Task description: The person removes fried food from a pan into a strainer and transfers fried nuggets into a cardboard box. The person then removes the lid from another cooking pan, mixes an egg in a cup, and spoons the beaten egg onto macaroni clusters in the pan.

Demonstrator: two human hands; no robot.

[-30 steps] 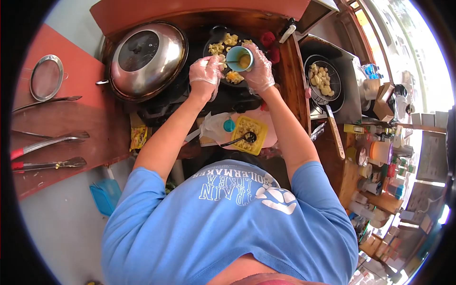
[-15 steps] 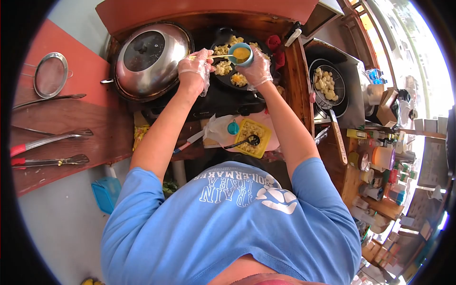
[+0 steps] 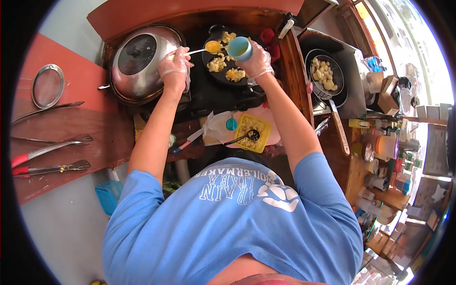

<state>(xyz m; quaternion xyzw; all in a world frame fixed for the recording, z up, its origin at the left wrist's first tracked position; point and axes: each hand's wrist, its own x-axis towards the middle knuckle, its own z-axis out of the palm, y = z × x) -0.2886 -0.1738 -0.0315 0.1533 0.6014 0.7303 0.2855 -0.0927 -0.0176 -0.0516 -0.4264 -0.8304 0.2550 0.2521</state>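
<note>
My left hand [image 3: 176,69], in a clear plastic glove, is closed around the handle of a spoon [image 3: 213,46]. The spoon's bowl carries yellow liquid that looks like beaten egg, and it hovers over the dark round pan [image 3: 205,59]. In my gloved right hand [image 3: 257,61] is a blue cup [image 3: 239,49], tilted, with some yellow liquid inside. Clumps of pale chopped food [image 3: 217,63] sit in the pan. One clump [image 3: 234,74] near the front has an orange-yellow patch on top. The cup and right hand hide part of the pan.
Left of the pan stands a large lidded metal pot [image 3: 168,45]. Nearer me are a yellow container [image 3: 267,130] with chopped food and a black ladle [image 3: 253,135], plus a knife [image 3: 187,141]. Tongs [image 3: 52,149] and a strainer [image 3: 48,86] lie left; a skimmer [image 3: 335,114] holds pieces over a wok.
The spoon has come out of the cup and moved left, its bowl now showing yellow liquid. My left hand has shifted left with it. The cup is tilted differently.
</note>
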